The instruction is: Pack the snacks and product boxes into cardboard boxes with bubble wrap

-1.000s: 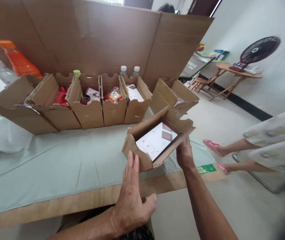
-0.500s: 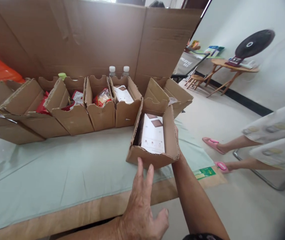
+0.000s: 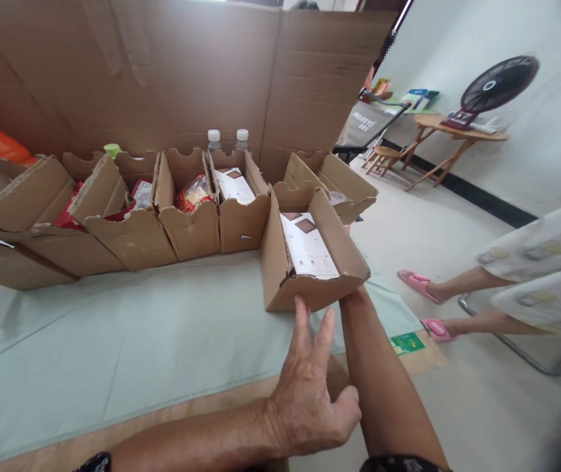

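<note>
A cardboard box (image 3: pixel 310 292) with an open top is tilted toward me at the right end of a row. Inside it lies a white carton (image 3: pixel 312 252) with brown square pictures. My right hand (image 3: pixel 353 296) grips this box from its right side; most of the fingers are hidden behind the cardboard. In front of the box is my left hand (image 3: pixel 312 387), open with fingers spread and holding nothing. One of its fingertips appears to touch the box's lower front edge.
Several cardboard bins (image 3: pixel 191 229) with packets stand leftward along a tall cardboard panel (image 3: pixel 201 72). Another bin (image 3: pixel 349 190) is behind the tilted box. Two white-capped bottles (image 3: pixel 241 139) rise behind the row. A person's legs (image 3: pixel 462 285), a fan (image 3: pixel 497 85) and a wooden table (image 3: pixel 467 131) are at right.
The tilted box has shifted right and slightly back, its front now turned more to the right. My left hand has followed to the right and up, still spread.
</note>
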### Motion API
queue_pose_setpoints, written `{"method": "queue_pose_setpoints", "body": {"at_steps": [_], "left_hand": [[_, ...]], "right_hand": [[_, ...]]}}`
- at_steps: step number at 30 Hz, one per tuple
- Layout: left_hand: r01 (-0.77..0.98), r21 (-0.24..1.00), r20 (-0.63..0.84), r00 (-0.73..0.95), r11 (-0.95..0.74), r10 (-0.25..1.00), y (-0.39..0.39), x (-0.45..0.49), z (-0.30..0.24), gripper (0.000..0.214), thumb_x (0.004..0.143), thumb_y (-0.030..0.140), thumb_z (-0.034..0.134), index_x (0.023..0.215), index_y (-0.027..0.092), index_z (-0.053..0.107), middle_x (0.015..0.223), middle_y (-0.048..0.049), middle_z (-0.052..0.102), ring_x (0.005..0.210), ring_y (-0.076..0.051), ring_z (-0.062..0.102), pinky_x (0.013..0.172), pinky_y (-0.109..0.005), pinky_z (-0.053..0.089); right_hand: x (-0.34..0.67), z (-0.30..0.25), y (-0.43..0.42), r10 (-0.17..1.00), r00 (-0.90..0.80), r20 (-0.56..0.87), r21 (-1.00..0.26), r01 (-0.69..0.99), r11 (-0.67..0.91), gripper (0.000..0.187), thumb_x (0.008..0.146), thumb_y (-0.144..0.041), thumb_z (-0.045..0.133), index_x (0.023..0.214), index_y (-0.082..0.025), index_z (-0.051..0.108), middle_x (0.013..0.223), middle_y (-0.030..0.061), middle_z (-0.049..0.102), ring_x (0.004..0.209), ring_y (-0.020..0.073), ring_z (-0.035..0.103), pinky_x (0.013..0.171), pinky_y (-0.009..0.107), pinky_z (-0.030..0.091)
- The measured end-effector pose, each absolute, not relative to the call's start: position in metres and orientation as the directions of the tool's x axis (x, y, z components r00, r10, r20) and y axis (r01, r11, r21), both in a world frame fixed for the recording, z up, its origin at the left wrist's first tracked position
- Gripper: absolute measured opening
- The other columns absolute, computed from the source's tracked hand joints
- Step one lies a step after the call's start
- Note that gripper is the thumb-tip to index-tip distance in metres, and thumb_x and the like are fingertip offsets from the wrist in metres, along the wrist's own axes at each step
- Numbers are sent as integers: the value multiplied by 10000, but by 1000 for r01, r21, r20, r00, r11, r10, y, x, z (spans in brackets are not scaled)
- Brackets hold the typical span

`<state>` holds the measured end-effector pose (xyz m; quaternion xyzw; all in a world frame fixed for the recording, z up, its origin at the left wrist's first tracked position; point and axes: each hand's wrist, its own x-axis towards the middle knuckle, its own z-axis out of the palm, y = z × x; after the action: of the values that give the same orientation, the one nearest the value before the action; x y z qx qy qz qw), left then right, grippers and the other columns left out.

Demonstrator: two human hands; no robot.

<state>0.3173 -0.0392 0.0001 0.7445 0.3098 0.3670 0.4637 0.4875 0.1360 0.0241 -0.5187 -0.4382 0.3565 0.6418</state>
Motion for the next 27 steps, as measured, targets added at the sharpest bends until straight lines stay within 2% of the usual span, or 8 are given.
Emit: {"method": "queue_pose_setpoints", "body": {"at_steps": [3,6,9,13,17,20,24,27], "left_hand": [[130,912,269,529,-390,805,-29,327,-2,1171,753,108,649,1673,331,-40,1714,-41,-328,1604,-429,-133,1288,-667,143],[143,910,273,501,-389,822,-15,338,-3,1143,741,124,650,1677,277,12,1718,-76,-316,1605,-421,-140,1301,-630,133],[129,917,268,501,-378,823,4,348,-3,1106,734,143,652,1671,231,71,1717,-116,-314,1611,-447,-69,1300,-623,159],[97,937,253,473,-336,844,36,360,0,1048,755,169,652,1657,215,121,1737,-178,-227,1608,-440,163,1260,-603,311],[98,958,202,438,-270,876,72,369,4,1029,751,179,677,1645,257,173,1744,-176,-200,1536,-400,371,1144,-531,491],[125,964,160,434,-235,887,96,370,10,1011,732,189,697,1633,246,240,1753,-180,-154,1469,-399,465,1102,-518,523],[177,959,121,445,-220,888,105,350,18,969,737,218,702,1618,205,300,1757,-215,-37,1401,-410,531,1053,-531,544],[167,956,146,440,-240,886,81,318,16,893,763,235,684,1591,242,352,1762,-187,45,1326,-364,596,995,-506,576]], "right_hand": [[495,26,138,962,259,85,-975,-176,133,769,743,-883,564,1099,-235,775,1230,140,761,1136,339,717,906,502,600],[501,13,132,916,396,60,-954,-246,169,581,726,-750,686,1026,-259,762,1155,82,783,1157,312,699,960,449,580],[505,-9,121,871,488,56,-959,-218,183,517,688,-693,730,949,-247,732,1070,45,790,1125,286,702,952,414,576],[509,-36,108,852,524,0,-975,-190,116,581,722,-764,671,868,-204,716,940,90,790,945,278,741,753,385,588],[510,-48,106,830,557,-29,-989,-137,57,628,701,-785,684,858,-178,728,900,121,787,825,270,746,630,346,549],[509,-46,105,794,608,18,-995,-66,73,590,730,-745,678,875,-175,720,926,116,785,808,247,738,623,319,522],[493,-21,93,733,664,147,-987,56,148,435,809,-603,680,924,-185,709,861,61,762,764,196,703,685,316,517],[463,19,90,791,517,326,-944,217,248,332,875,-473,675,1060,-203,726,800,18,736,729,177,678,726,330,547]]}}
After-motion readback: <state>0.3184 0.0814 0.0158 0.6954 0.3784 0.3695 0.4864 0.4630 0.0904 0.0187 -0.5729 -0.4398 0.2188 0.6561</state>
